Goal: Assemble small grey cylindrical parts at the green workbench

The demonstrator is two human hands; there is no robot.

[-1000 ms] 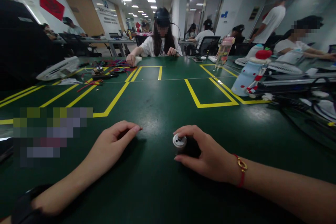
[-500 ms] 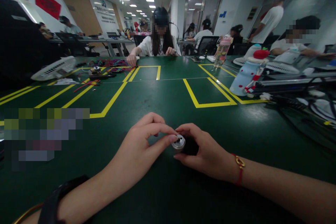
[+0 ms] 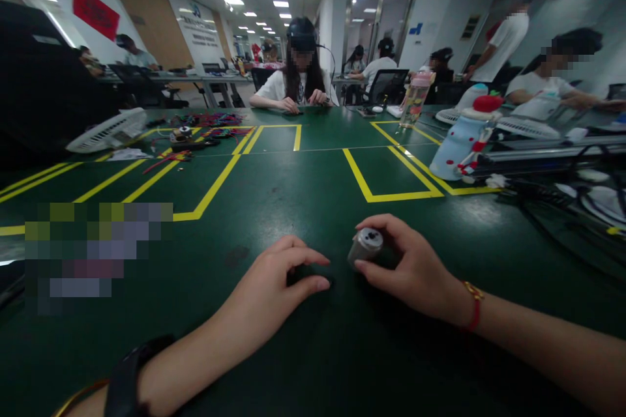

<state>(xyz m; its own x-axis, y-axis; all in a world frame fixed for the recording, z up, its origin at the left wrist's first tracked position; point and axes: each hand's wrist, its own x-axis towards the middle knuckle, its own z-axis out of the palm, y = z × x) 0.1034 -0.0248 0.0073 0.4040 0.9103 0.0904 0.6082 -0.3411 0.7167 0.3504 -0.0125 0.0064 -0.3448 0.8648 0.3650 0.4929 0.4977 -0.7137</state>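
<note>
A small silver metal cylinder (image 3: 364,247) with dark holes in its top face is held between the thumb and fingers of my right hand (image 3: 415,270). It tilts slightly to the right over the green table (image 3: 293,202). My left hand (image 3: 286,273) is to the left of the cylinder, apart from it, with thumb and fingers spread and nothing visible between them. A small dark spot or object near the left thumb tip is too dim to make out.
Across the table sits a person (image 3: 300,71) with both hands at the far edge. A blue bottle (image 3: 450,146), a pink-lidded bottle (image 3: 415,101) and black cables (image 3: 552,228) lie to the right. Coloured wires (image 3: 210,120) and a white fan (image 3: 107,131) are at the far left.
My left hand has come off the cylinder and opened. My right hand has moved right and slightly up with the cylinder, now tilted. The person opposite has drawn one hand back from the wires.
</note>
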